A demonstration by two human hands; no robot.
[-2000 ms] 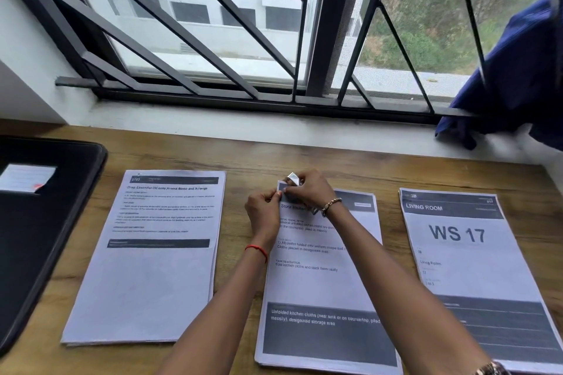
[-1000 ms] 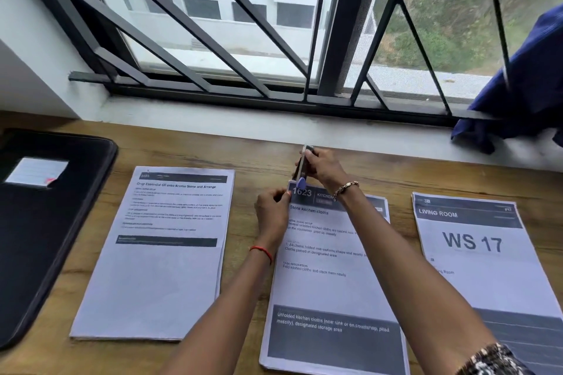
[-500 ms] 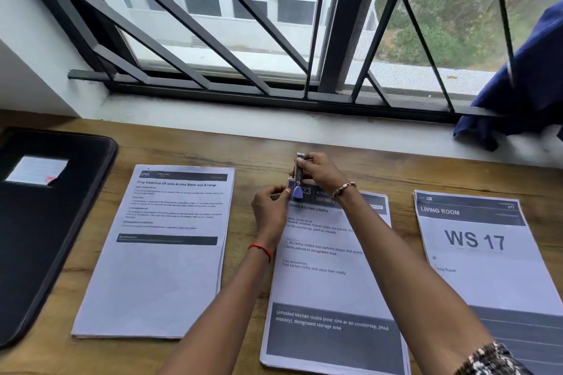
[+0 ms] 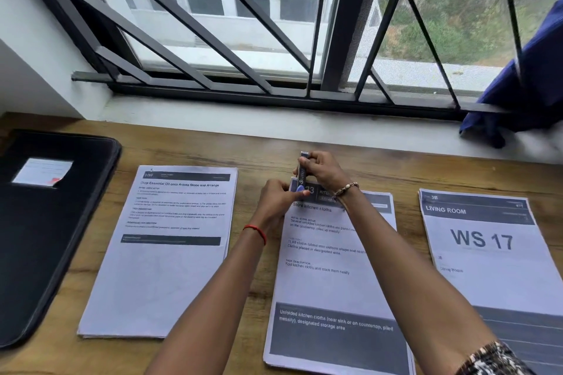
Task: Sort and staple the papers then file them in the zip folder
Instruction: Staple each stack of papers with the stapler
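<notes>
Stapling the middle stack (image 4: 332,256) by the looks of it, top-left corner, flat out on the worktop (image 4: 243,155). Right grip (image 4: 323,169) clenched round the little stapler (image 4: 302,173), nose down on that corner; left grip (image 4: 275,198) pinching the sheets there to keep them square. Next up, probably: squeeze firmly, check the staple bit through, then on to the WS 17 stack (image 4: 481,256). Zip folder (image 4: 45,222) waiting far left.

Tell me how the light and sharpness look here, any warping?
Head view: even daylight from the window, no glare on the papers; small print on the left stack blurs, big headings read; bars lean apart from wide-angle stretch; stapler in right hand looks soft.
</notes>
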